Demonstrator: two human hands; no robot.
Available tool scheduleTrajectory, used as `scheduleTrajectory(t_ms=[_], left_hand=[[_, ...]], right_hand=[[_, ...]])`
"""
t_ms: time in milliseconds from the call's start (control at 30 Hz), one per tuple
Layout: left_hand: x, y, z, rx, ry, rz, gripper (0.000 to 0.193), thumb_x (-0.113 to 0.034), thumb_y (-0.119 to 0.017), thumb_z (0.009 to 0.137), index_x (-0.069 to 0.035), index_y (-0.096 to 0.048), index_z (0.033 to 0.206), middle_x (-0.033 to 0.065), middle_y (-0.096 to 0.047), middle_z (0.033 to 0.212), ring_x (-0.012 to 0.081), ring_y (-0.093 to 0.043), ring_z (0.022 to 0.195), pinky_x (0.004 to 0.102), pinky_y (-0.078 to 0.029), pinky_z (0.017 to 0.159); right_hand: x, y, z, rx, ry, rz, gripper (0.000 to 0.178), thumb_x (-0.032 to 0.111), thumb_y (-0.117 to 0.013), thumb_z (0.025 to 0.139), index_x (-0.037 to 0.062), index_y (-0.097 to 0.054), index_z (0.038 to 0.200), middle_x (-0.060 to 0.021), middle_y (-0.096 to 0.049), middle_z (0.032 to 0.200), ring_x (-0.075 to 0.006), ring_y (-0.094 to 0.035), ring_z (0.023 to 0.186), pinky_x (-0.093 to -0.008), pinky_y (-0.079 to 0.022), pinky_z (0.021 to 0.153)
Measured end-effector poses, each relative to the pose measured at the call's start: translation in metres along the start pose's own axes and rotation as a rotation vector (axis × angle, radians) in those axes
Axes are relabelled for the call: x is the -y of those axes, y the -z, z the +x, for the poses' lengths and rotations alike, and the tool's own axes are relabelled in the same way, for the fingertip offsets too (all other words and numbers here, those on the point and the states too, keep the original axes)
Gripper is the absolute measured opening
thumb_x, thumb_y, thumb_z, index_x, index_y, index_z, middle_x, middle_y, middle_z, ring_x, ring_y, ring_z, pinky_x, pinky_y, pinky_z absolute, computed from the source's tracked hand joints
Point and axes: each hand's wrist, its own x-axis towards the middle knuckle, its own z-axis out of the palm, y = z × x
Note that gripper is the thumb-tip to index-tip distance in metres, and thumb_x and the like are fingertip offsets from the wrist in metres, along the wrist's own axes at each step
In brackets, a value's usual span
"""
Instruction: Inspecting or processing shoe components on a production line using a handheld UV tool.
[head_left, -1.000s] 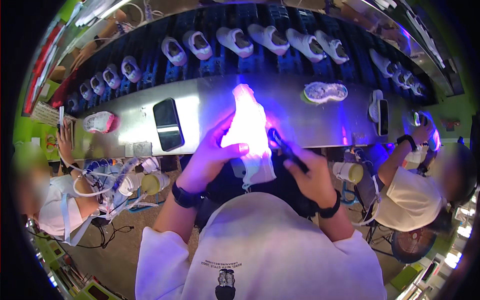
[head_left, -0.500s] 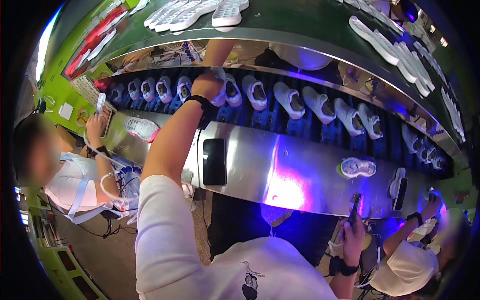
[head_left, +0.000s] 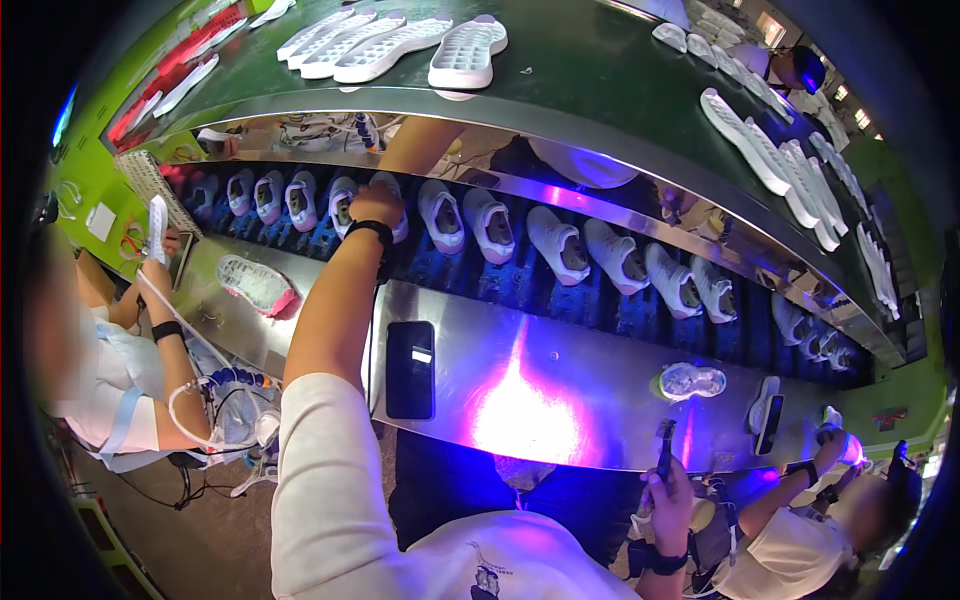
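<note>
My left hand [head_left: 377,204] reaches over the bench onto a white shoe [head_left: 398,222] in the row on the dark conveyor [head_left: 515,270]. Its fingers are closed at the shoe, though their tips are partly hidden. My right hand [head_left: 668,505] is low on the right, off the bench's near edge, wrapped round a slim dark brush [head_left: 665,445] pointing up. Neighbouring white shoes [head_left: 440,217] stand on both sides of the one I hold. Beyond the brush, a white sole [head_left: 690,381] rests on the metal bench.
A black phone [head_left: 410,370] lies on the metal bench [head_left: 600,360]. Another sole [head_left: 255,284] with a pink end is at left. White soles [head_left: 468,52] line the green upper shelf [head_left: 600,75]. Co-workers sit on both sides; the left one's hand [head_left: 155,280] is beside a white sole.
My left hand and the shoe under it have moved left, widening the gap to the shoe on its right. The whole view has shifted slightly. My right hand still holds the brush.
</note>
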Motion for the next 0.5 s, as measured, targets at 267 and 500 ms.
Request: scheduleTrajectory(t_ms=[267, 500], left_hand=[[-0.133, 0.007, -0.107, -0.341, -0.571, -0.245, 0.058, -0.036, -0.076, 0.078, 0.004, -0.059, 0.118, 0.0275, -0.058, 0.125, 0.0415, -0.066, 0.095, 0.0460, -0.054, 0.089], [-0.108, -0.022, -0.125, 0.098, -0.240, -0.795, 0.058, -0.030, -0.079, 0.079, 0.003, -0.059, 0.122, 0.0263, -0.069, 0.104, 0.0389, -0.072, 0.089, 0.0433, -0.060, 0.075]], right_hand=[[-0.012, 0.009, -0.010, -0.001, 0.035, -0.016, 0.042, 0.004, -0.057, 0.098, 0.0017, -0.050, 0.140, -0.0048, -0.065, 0.091, -0.0051, -0.053, 0.061, -0.0186, -0.039, 0.046], [0.003, 0.017, -0.032, -0.022, 0.137, 0.050, 0.044, 0.003, -0.055, 0.098, 0.0009, -0.049, 0.142, -0.0037, -0.064, 0.093, -0.0052, -0.051, 0.062, -0.0198, -0.041, 0.051]])
